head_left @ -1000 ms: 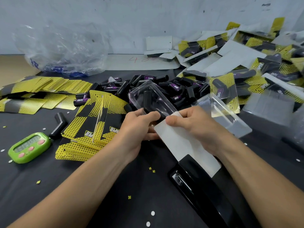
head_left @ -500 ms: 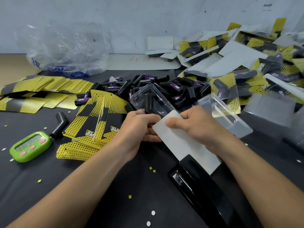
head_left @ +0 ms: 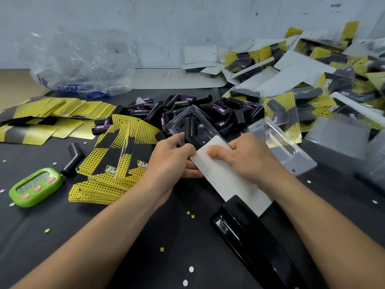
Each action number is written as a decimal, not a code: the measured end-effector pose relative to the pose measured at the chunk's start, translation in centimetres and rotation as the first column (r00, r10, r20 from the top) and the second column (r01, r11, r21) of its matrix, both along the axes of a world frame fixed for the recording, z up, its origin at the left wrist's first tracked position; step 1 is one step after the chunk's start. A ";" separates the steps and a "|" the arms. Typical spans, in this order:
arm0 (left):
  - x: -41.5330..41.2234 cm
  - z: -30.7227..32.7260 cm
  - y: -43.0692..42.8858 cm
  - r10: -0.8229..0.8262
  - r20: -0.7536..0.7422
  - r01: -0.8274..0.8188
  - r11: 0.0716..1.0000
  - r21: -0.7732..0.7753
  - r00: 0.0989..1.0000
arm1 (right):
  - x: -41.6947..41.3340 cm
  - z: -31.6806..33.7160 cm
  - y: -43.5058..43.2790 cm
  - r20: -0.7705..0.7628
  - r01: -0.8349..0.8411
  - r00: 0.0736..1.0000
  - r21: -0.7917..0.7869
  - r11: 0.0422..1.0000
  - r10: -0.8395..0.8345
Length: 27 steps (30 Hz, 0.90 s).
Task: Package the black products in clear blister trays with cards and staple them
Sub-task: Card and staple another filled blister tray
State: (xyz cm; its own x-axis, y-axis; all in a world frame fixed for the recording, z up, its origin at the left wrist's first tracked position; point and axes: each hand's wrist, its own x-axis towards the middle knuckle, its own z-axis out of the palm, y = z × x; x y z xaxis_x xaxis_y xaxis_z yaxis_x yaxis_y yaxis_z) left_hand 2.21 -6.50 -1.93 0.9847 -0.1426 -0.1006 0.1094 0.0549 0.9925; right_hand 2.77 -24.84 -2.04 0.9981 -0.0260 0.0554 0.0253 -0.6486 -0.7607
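Card [head_left: 229,176], pinched in right grip [head_left: 245,155], has slid further toward 11 o'clock into blister tray [head_left: 177,124] clamped by left grip [head_left: 170,159], so stapling looks near.

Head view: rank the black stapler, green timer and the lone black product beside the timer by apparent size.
1. black stapler, though it is nearest the camera.
2. green timer.
3. lone black product, slimmer than the timer but similar in length.

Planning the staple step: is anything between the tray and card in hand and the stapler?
Nothing visible. The left hand grips the tray, the right hand pinches the card, whose near end reaches the stapler. Whether it sits in the mouth is unclear.
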 end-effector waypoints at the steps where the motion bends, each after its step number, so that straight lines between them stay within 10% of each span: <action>1: 0.0 0.1 0.0 -0.008 -0.005 0.008 1.000 -0.007 1.000 | 0.1 0.0 0.0 0.007 0.012 1.000 -0.016 1.000 -0.012; 7: 0.1 -0.1 0.2 -0.029 0.005 0.029 1.000 -0.009 1.000 | -0.3 0.1 0.5 0.069 0.130 0.990 -0.173 0.976 -0.120; 13: 0.2 0.1 0.2 0.147 0.022 -0.148 0.988 0.032 0.989 | -0.6 1.3 -1.2 -0.219 -0.215 0.936 0.261 0.941 0.274; 27: 0.3 0.9 0.7 0.286 0.024 -0.279 0.948 -0.150 0.958 | -1.1 1.8 -0.9 -0.222 -0.144 0.939 0.436 0.889 0.261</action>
